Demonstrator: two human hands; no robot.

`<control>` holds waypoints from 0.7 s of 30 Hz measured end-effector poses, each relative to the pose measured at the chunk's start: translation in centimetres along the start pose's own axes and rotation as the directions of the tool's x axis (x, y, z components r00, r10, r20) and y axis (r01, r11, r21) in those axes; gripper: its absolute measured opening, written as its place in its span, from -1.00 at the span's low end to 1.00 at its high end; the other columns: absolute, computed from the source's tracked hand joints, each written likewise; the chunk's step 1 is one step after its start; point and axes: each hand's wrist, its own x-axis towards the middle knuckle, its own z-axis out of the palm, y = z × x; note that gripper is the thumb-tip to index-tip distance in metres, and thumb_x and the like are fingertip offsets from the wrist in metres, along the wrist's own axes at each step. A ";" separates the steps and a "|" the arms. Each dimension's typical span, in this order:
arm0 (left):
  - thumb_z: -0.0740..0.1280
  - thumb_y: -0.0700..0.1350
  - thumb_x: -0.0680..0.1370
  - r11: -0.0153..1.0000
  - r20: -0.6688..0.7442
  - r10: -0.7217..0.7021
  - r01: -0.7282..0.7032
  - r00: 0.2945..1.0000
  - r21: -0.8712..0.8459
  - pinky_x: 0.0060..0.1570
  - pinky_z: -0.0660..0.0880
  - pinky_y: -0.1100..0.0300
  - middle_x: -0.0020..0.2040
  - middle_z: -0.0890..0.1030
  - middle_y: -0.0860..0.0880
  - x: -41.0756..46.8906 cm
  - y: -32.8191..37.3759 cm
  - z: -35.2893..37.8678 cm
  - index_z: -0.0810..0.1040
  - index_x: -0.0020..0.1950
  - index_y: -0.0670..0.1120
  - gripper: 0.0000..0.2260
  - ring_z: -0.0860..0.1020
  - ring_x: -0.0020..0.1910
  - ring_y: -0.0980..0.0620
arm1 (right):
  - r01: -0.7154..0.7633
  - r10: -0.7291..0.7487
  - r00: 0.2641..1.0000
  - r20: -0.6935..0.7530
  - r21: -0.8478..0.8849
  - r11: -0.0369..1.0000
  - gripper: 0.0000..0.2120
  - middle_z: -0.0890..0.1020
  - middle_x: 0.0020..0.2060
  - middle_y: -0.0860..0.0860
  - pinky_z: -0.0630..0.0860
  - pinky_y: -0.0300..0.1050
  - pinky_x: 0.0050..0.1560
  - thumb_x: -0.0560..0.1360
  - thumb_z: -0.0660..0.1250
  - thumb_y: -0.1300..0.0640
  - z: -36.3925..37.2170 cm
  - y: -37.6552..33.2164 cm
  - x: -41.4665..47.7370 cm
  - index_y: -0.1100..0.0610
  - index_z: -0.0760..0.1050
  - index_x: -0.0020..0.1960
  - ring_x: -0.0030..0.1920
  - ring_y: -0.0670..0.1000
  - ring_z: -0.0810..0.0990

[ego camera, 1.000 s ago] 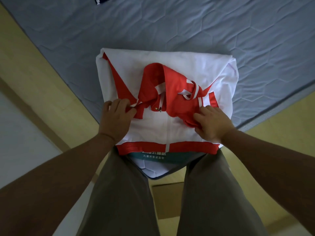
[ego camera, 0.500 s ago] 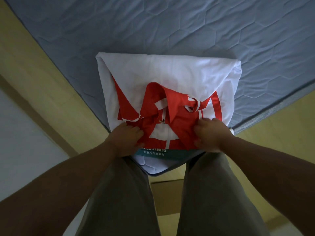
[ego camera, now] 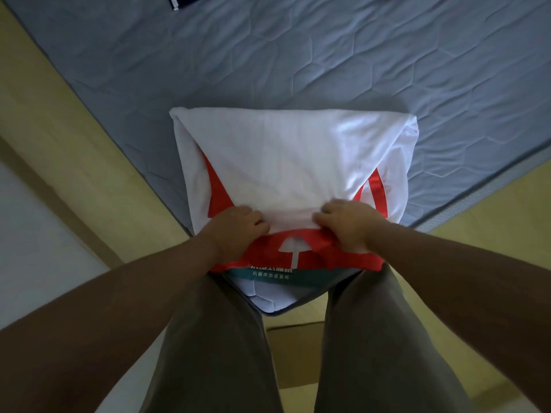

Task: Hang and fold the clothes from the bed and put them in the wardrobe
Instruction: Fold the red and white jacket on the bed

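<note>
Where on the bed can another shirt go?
The grey mattress lies bare between the white-and-red jacket and the dark clothes at its far edge. The near corner is crowded: the left hand and right hand grip the jacket.

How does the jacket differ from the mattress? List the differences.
Colour: the jacket is white with red trim; the mattress is grey-blue.
Surface: the jacket is smooth; the mattress is quilted in hexagons.
Pose: the jacket is folded over, its near edge gripped by the left hand and right hand; the mattress lies flat, far wider.
Shared: both are soft fabric.
</note>
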 end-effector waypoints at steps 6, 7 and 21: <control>0.29 -0.19 0.53 0.982 0.016 -0.136 0.137 0.991 -0.132 -0.21 0.41 0.12 -0.01 0.57 -0.11 2.0 -1.9 -2.6 0.54 0.14 -0.14 -0.80 0.53 -0.14 -0.06 | -0.031 0.026 0.966 -0.257 -0.014 0.999 -0.65 0.55 0.08 0.18 0.47 0.07 -0.01 0.40 0.38 0.15 -2.1 1.7 0.8 0.20 0.55 0.17 0.08 0.27 0.54; 0.30 -0.23 0.51 0.964 -0.112 -0.219 0.197 0.969 -0.180 -0.18 0.45 0.07 -0.02 0.57 -0.16 2.9 -2.9 -3.8 0.54 0.11 -0.19 -0.81 0.54 -0.13 -0.12 | -0.087 0.098 0.894 -0.436 0.046 0.995 -0.68 0.56 0.03 0.24 0.46 0.11 -0.06 0.36 0.42 0.20 -3.1 2.7 1.4 0.25 0.56 0.10 0.00 0.31 0.55; 0.46 -0.19 0.44 0.872 0.315 -0.478 0.485 0.820 0.063 -0.11 0.42 0.12 0.08 0.58 -0.20 10.1 -15.9 -11.7 0.55 0.12 -0.18 -0.73 0.51 -0.07 -0.15 | -0.527 0.522 0.825 0.217 -0.037 0.849 -0.58 0.60 -0.14 0.10 0.38 -0.19 -0.36 0.35 0.52 0.19 -14.0 12.0 5.6 0.24 0.59 0.19 -0.21 0.12 0.56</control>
